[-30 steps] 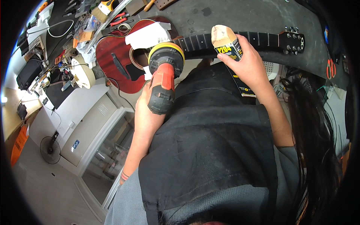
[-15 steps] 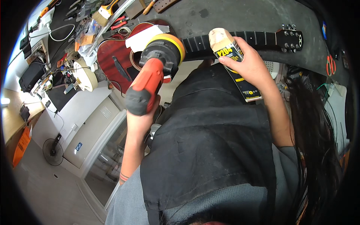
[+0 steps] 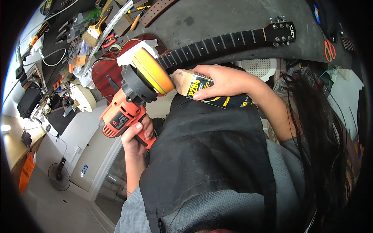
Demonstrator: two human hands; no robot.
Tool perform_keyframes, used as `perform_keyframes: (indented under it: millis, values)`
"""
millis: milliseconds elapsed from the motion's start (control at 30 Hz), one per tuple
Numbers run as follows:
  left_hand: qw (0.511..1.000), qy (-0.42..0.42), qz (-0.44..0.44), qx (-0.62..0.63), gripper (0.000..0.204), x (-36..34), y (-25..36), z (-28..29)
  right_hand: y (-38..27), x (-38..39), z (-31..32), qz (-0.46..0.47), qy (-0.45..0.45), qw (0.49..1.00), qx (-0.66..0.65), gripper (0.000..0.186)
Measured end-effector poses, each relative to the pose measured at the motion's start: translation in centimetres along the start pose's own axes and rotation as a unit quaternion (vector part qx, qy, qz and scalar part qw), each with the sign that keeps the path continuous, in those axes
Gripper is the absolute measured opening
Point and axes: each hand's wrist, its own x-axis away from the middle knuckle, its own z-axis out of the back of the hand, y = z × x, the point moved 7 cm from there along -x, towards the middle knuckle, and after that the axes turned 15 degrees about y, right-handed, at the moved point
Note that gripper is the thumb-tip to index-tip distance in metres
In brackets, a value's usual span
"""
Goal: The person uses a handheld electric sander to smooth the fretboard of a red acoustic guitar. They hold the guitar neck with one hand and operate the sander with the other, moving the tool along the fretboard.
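My left hand point(image 3: 140, 134) grips the handle of a red and black power polisher point(image 3: 120, 116). Its round yellow pad point(image 3: 152, 72) is turned toward my right. In my right hand point(image 3: 227, 82) lies a polishing compound bar point(image 3: 182, 82) with a black and yellow wrapper, its bare tan end at the pad's face, seemingly touching it. Beyond the polisher is a dark red acoustic guitar point(image 3: 101, 75), partly hidden, with white paper point(image 3: 130, 53) over part of its top. The fretted neck point(image 3: 217, 43) stretches right across the bench to the headstock point(image 3: 280, 33).
The dark bench point(image 3: 217, 15) also bears a paintbrush point(image 3: 95, 31), a long metal ruler point(image 3: 112, 25) and red-handled pliers point(image 3: 110, 40) at the left. Orange-handled scissors point(image 3: 329, 50) lie far right. A cream round object point(image 3: 82, 97) and cables sit on the left; a fan point(image 3: 59, 174) stands below.
The polisher has swung so its pad faces right, and my left hand has come lower. My right hand has brought the compound bar left and down to the pad, tilting it nearly level.
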Motion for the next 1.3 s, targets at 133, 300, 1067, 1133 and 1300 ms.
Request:
perform_keyframes:
  millis: [133,300,1067,1133,1300]
  values:
    - [1.000,-0.015,0.003,0.001,0.061,-0.3,-0.1,-0.5,0.2,-0.4,-0.1,0.005,0.015,1.000,-0.007,0.088]
    - [0.998,0.020,-0.026,-0.061,0.047,-1.0,0.4,-0.9,1.1,-0.2,0.5,-0.012,0.013,1.000,0.010,0.088]
    - [0.775,0.126,-0.212,-0.581,0.058,-1.8,3.6,-7.1,2.4,3.7,5.5,-0.010,0.193,0.955,0.225,0.120]
    - [0.777,0.130,-0.212,-0.578,0.058,-1.8,3.6,-7.1,2.4,3.7,5.6,-0.012,0.190,0.955,0.228,0.121]
    - [0.780,0.120,-0.246,-0.563,0.057,-2.1,3.9,-7.2,2.6,3.9,5.6,0.006,0.202,0.952,0.229,0.120]
